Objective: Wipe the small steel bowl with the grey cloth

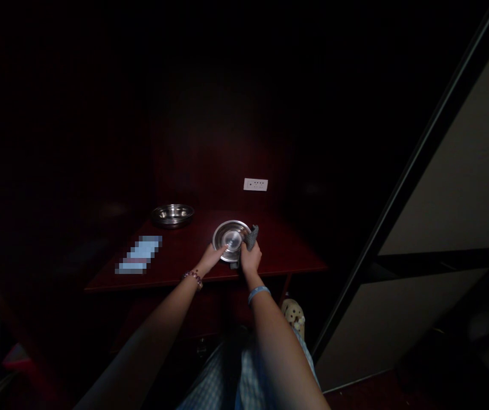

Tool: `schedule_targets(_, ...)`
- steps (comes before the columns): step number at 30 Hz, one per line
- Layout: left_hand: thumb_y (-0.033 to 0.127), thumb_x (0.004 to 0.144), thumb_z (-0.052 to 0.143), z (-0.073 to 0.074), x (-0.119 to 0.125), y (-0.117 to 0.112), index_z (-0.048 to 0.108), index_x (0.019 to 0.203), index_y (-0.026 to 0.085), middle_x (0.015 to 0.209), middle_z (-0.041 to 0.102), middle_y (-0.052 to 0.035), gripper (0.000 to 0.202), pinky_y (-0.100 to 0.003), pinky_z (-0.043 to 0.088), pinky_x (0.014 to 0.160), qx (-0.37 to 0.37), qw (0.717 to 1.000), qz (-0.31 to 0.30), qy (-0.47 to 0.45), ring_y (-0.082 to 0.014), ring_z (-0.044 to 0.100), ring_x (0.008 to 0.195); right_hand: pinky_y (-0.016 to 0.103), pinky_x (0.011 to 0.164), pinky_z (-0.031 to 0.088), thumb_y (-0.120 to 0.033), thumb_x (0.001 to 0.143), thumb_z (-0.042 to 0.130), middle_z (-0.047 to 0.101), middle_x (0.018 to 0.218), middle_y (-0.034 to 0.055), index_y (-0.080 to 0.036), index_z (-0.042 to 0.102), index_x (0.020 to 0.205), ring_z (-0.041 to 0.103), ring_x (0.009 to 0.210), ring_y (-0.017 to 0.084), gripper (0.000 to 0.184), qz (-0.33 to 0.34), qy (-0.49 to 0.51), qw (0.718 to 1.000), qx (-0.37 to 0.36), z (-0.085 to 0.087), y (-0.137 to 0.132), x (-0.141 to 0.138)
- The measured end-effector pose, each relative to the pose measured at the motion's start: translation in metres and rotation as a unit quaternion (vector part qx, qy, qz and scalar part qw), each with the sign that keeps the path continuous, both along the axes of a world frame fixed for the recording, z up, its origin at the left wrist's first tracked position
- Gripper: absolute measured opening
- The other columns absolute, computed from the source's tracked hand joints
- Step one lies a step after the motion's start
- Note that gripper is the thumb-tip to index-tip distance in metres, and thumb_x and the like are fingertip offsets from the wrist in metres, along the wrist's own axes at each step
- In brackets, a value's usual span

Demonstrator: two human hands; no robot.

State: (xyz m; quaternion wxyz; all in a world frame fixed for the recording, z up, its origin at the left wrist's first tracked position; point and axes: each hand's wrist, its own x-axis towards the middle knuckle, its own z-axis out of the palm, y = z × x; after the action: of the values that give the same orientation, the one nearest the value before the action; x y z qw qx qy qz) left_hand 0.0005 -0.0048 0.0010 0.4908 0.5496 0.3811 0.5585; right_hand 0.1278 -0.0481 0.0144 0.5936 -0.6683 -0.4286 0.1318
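Note:
A shiny round metal bowl [232,238] is held over the front of a dark red desk, its inside tilted toward me. My left hand [212,257] grips its lower left rim, thumb reaching over the inside. On the right side, my right hand [251,259] is closed round a grey cloth [253,236] that lies against the rim. Part of the cloth hangs below the bowl. The right fingers behind the cloth and bowl are hidden. Farther back on the left stand metal bowls [172,215], seemingly stacked.
The desk [282,250] sits in a dark recess with a white wall socket [255,184] at its back. A blurred-out pale blue item [139,254] lies on its left. Below right is a beige clog [294,314]. A pale panel [449,188] stands at right.

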Motion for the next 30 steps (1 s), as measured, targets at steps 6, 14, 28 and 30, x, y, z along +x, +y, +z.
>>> schedule_targets(6, 0.022, 0.07, 0.074, -0.0016, -0.0005, 0.0015, 0.069, 0.097, 0.012, 0.108, 0.074, -0.0146, 0.029, -0.042, 0.044, 0.106, 0.0, 1.0, 0.009, 0.003, -0.0294, 0.065, 0.114, 0.028, 0.083, 0.051, -0.025, 0.082, 0.057, 0.076, 0.101, 0.0089, -0.018, 0.069, 0.107, 0.071, 0.094, 0.023, 0.028, 0.004, 0.002, 1.0, -0.002, 0.0002, -0.0003, -0.0004)
schedule_targets(14, 0.017, 0.071, 0.072, -0.0013, -0.0003, 0.0019, 0.069, 0.096, 0.012, 0.105, 0.075, -0.0123, 0.025, -0.04, 0.045, 0.105, 0.004, 0.999, 0.027, 0.027, -0.0261, 0.066, 0.111, 0.028, 0.083, 0.051, -0.028, 0.082, 0.058, 0.076, 0.097, 0.0065, -0.019, 0.07, 0.104, 0.071, 0.091, 0.023, 0.027, 0.007, 0.001, 1.0, 0.006, -0.0042, 0.0043, 0.0015)
schedule_targets(28, 0.017, 0.074, 0.069, -0.0014, -0.0004, 0.0017, 0.069, 0.097, 0.011, 0.107, 0.075, -0.0136, 0.024, -0.04, 0.042, 0.108, -0.001, 0.999, 0.032, 0.016, -0.027, 0.063, 0.116, 0.028, 0.083, 0.051, -0.025, 0.082, 0.058, 0.075, 0.1, 0.0092, -0.018, 0.069, 0.105, 0.071, 0.094, 0.023, 0.026, 0.011, 0.01, 1.0, 0.0, -0.0001, 0.0009, 0.0003)
schedule_targets(30, 0.018, 0.075, 0.069, -0.0015, -0.0002, 0.0017, 0.069, 0.097, 0.011, 0.106, 0.075, -0.0139, 0.024, -0.04, 0.043, 0.107, -0.001, 0.999, 0.031, 0.017, -0.0272, 0.064, 0.116, 0.028, 0.083, 0.051, -0.025, 0.082, 0.058, 0.075, 0.099, 0.0087, -0.018, 0.07, 0.104, 0.071, 0.092, 0.023, 0.026, 0.011, 0.009, 1.0, 0.003, -0.0006, 0.0013, 0.0004)
